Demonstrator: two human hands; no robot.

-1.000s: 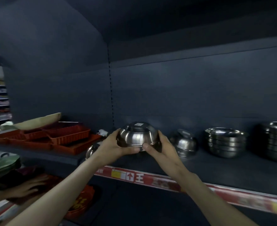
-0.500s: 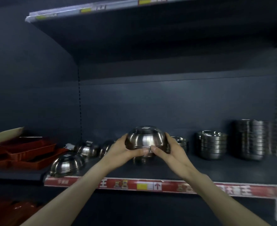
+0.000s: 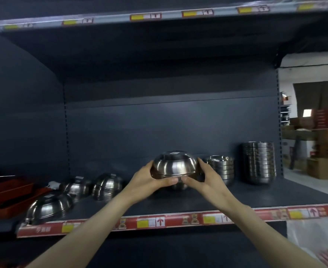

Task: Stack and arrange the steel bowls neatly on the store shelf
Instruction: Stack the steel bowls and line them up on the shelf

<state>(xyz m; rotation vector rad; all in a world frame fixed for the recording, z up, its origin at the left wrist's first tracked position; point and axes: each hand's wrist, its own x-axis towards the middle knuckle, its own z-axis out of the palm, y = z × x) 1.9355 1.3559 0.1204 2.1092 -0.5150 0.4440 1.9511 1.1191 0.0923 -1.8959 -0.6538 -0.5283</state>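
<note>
The left hand (image 3: 149,180) and the right hand (image 3: 209,179) grip an upside-down shiny steel bowl (image 3: 175,164) from either side. The fingers curl round its sides and the thumbs press along the near rim, their tips almost meeting. The bowl carries a small white sticker on its upturned base and is held over the middle of the dark grey store shelf (image 3: 197,200).

Directly under the bowl sits another rounded steel piece (image 3: 176,187), mostly hidden by the thumbs. Whether the two touch cannot be told.

Just right of the bowl stands a short stack of upright steel dishes (image 3: 221,167), and further right a taller stack of steel dishes (image 3: 258,163).

Left of the bowl comes a domed pile of inverted steel bowls (image 3: 107,185), then a second domed pile (image 3: 76,187). Farthest left is a wider inverted steel bowl (image 3: 49,207) at the shelf's front edge. Beyond that lie red plastic trays (image 3: 8,192).

Below the bowl, a red price strip (image 3: 159,222) runs along the shelf's front.
</note>
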